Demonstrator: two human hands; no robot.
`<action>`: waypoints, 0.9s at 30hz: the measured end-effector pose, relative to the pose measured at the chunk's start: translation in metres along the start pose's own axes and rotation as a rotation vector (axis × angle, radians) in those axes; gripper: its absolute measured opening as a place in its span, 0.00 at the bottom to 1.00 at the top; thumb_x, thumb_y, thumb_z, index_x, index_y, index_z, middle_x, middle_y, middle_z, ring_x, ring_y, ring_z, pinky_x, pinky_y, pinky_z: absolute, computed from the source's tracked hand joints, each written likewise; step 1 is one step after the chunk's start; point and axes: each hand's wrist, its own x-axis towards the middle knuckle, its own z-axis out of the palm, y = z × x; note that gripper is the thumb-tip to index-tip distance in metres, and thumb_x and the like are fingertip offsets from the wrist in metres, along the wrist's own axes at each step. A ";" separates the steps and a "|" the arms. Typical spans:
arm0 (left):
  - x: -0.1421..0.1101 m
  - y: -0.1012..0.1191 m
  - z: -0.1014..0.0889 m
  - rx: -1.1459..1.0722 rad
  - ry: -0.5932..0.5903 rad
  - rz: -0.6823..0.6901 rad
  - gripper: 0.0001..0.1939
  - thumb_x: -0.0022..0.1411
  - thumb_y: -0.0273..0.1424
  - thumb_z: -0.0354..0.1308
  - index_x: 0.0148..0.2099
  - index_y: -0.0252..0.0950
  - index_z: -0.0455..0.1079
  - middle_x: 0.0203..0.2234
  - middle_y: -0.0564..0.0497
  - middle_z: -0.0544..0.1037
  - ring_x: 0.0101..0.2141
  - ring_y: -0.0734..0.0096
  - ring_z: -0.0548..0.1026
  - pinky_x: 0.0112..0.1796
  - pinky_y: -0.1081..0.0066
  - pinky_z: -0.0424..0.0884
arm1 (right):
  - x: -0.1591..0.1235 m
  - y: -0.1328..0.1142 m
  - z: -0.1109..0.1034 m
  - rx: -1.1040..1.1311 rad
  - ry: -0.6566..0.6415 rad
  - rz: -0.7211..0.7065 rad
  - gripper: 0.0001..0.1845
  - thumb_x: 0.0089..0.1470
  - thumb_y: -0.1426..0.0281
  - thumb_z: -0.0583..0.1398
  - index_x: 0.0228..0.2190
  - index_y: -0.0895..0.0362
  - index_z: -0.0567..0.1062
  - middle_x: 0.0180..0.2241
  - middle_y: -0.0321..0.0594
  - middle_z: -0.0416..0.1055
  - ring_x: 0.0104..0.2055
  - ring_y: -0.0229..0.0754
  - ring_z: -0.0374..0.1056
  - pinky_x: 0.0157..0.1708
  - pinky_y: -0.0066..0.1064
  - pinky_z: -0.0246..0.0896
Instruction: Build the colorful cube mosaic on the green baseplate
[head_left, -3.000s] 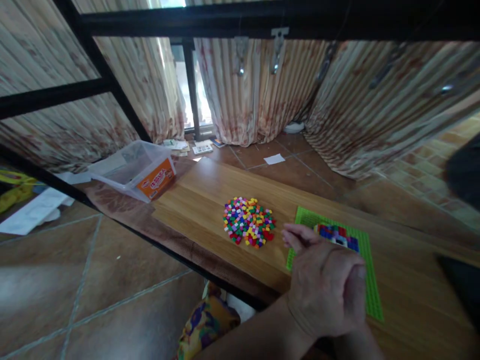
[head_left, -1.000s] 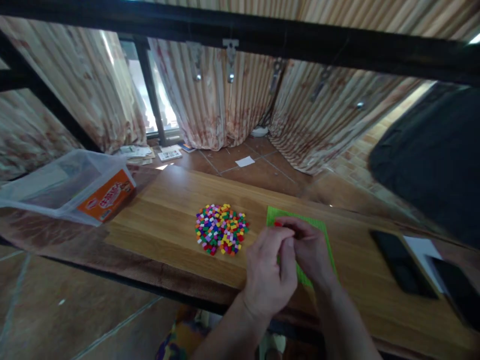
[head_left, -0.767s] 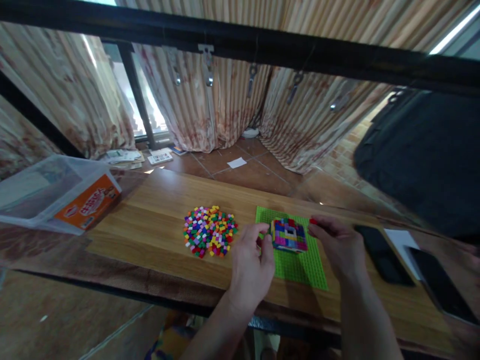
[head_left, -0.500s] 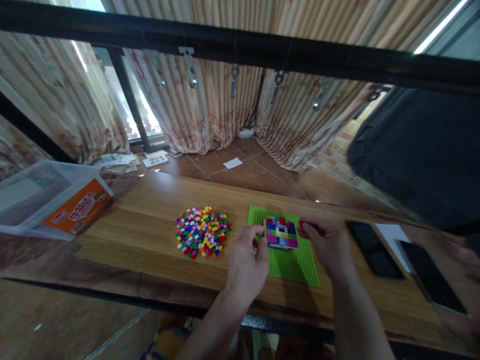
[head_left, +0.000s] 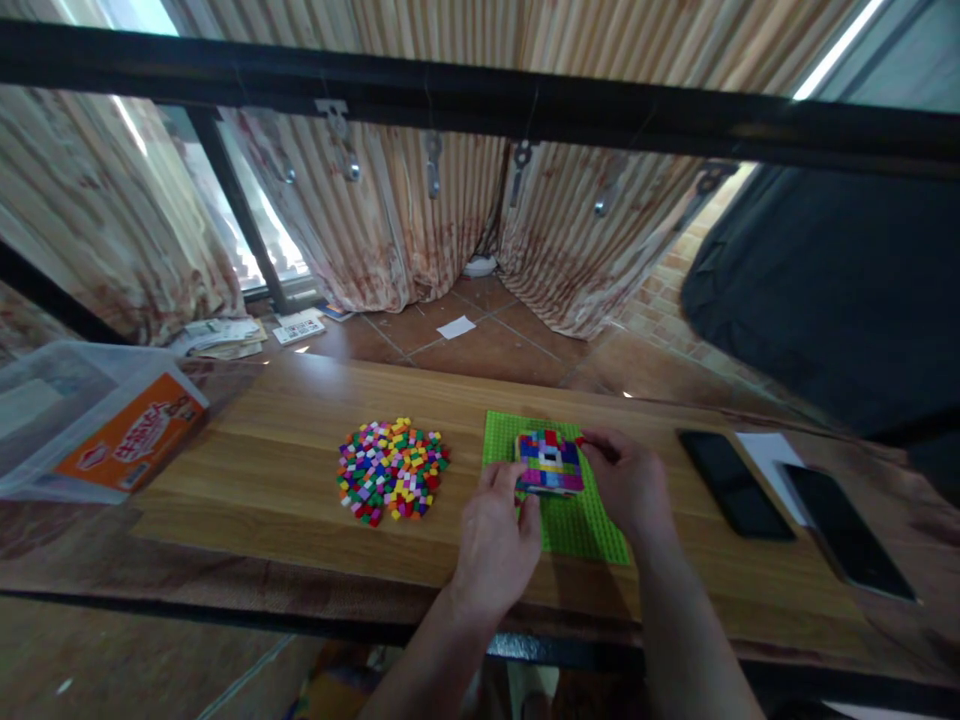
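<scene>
A low, multicoloured toy-brick structure point(head_left: 551, 478) with a small square opening in its top sits on a green studded baseplate point(head_left: 585, 535). My left hand point(head_left: 495, 535) is at its left side, fingers bent against the near left corner and thumb towards the front, steadying it. The fingertips are partly hidden. At the structure's far right corner, my right hand point(head_left: 626, 480) pinches a small red brick point(head_left: 580, 441) between thumb and forefinger. Left of the baseplate lies a loose pile of small coloured bricks point(head_left: 391, 470).
A clear plastic bin point(head_left: 82, 365) with an orange label stands at the left end of the wooden board point(head_left: 285, 480). Two dark phones point(head_left: 735, 485) and a sheet of white paper point(head_left: 766, 458) lie at the right. A dark metal bar point(head_left: 465, 95) crosses above, before curtains.
My right hand has brought the red brick leftwards, close against the structure's far right corner. My left hand stays at the left side. The whole view has shifted slightly.
</scene>
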 end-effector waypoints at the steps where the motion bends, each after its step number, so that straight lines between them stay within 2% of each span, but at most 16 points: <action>1: 0.000 -0.001 0.000 0.016 -0.009 0.001 0.16 0.64 0.25 0.52 0.53 0.37 0.68 0.47 0.44 0.74 0.43 0.63 0.75 0.43 0.64 0.72 | 0.001 -0.001 0.001 -0.021 0.004 -0.036 0.15 0.51 0.66 0.58 0.37 0.58 0.81 0.36 0.47 0.81 0.38 0.50 0.76 0.42 0.43 0.69; 5: 0.000 -0.006 0.001 0.100 -0.046 -0.003 0.21 0.63 0.26 0.52 0.58 0.36 0.65 0.52 0.41 0.72 0.46 0.59 0.75 0.46 0.61 0.73 | 0.004 -0.004 0.006 -0.051 0.012 -0.188 0.15 0.54 0.69 0.56 0.39 0.57 0.81 0.38 0.46 0.81 0.39 0.48 0.76 0.44 0.40 0.69; 10: -0.001 -0.008 0.004 0.144 -0.086 0.009 0.26 0.64 0.26 0.51 0.64 0.37 0.61 0.58 0.40 0.68 0.51 0.56 0.74 0.51 0.58 0.72 | 0.011 -0.003 0.010 -0.071 -0.048 -0.311 0.17 0.55 0.74 0.54 0.42 0.56 0.80 0.40 0.45 0.80 0.42 0.47 0.75 0.47 0.41 0.69; 19: -0.002 -0.010 0.005 0.167 -0.130 -0.017 0.29 0.64 0.26 0.51 0.67 0.36 0.59 0.62 0.37 0.65 0.56 0.52 0.71 0.55 0.54 0.70 | 0.020 0.002 0.008 -0.034 -0.140 -0.365 0.18 0.55 0.76 0.55 0.43 0.53 0.81 0.42 0.42 0.80 0.46 0.46 0.75 0.49 0.40 0.68; 27: -0.002 -0.009 0.005 0.173 -0.129 -0.009 0.28 0.64 0.25 0.52 0.66 0.36 0.59 0.61 0.36 0.65 0.55 0.52 0.73 0.55 0.54 0.71 | 0.025 0.000 0.003 -0.012 -0.211 -0.369 0.15 0.55 0.75 0.57 0.37 0.51 0.83 0.37 0.40 0.81 0.40 0.45 0.76 0.45 0.37 0.70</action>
